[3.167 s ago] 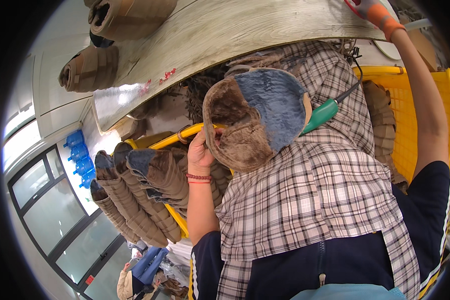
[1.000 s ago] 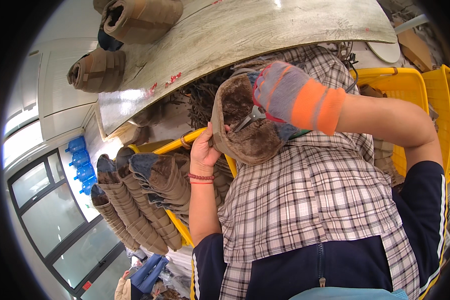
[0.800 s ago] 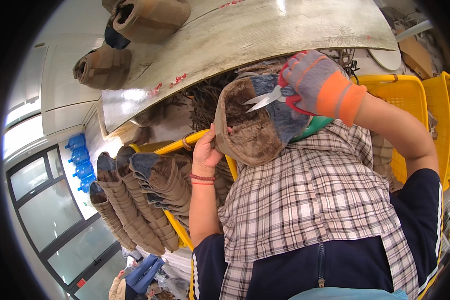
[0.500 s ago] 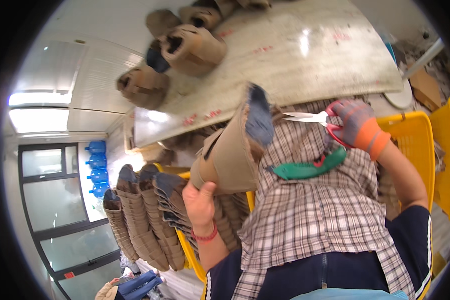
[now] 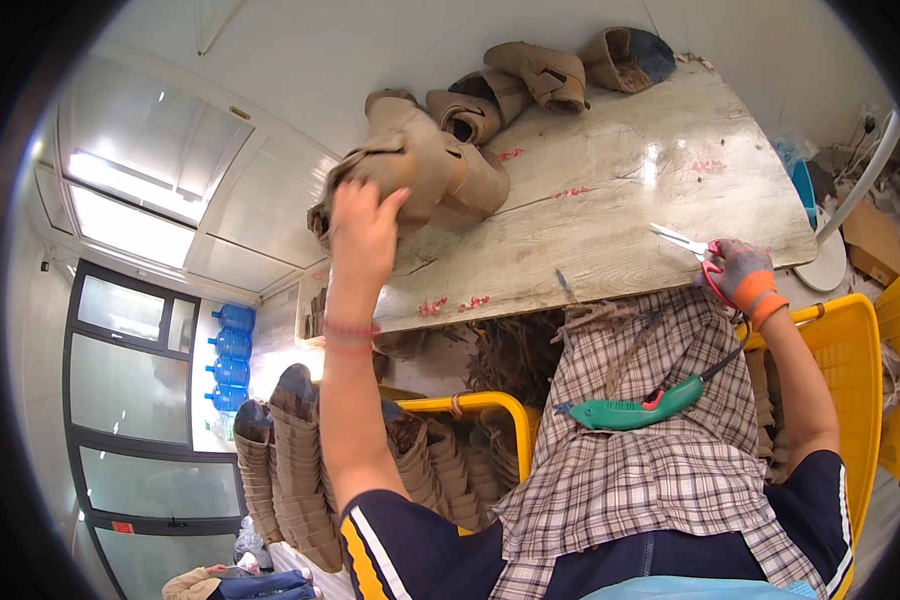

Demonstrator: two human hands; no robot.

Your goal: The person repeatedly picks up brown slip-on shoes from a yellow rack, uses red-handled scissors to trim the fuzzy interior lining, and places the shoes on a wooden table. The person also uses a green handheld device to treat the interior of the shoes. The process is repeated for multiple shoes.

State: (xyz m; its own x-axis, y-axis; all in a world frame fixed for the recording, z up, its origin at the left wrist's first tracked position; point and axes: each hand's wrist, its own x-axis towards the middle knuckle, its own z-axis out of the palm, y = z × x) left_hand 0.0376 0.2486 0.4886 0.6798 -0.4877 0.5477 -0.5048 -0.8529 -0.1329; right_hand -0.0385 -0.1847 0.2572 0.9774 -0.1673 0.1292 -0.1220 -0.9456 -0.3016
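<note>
My left hand [image 5: 362,230] reaches to the far left of the table, its thumb and fingers apart against a tan boot upper [image 5: 410,165]. That upper leans on several similar tan ones. In the orange-cuffed grey glove, my right hand [image 5: 745,275] grips red-handled scissors [image 5: 682,240] near the table's right end, the blades slightly parted and pointing left. A green hand-held tool [image 5: 635,408] with a red trigger and a dark cord rests on my checked apron [image 5: 610,470].
The wood-patterned table [image 5: 610,220] carries more tan uppers [image 5: 542,75] along its far edge. Stacked uppers [image 5: 295,470] stand at the left, near a yellow crate [image 5: 515,415]. Another yellow crate [image 5: 850,380] is on the right. A person [image 5: 255,585] appears at lower left.
My left hand has carried the upper from above my lap to the group at the table's far left, and its fingers have come off it. My right hand has shifted slightly right with the scissors.
</note>
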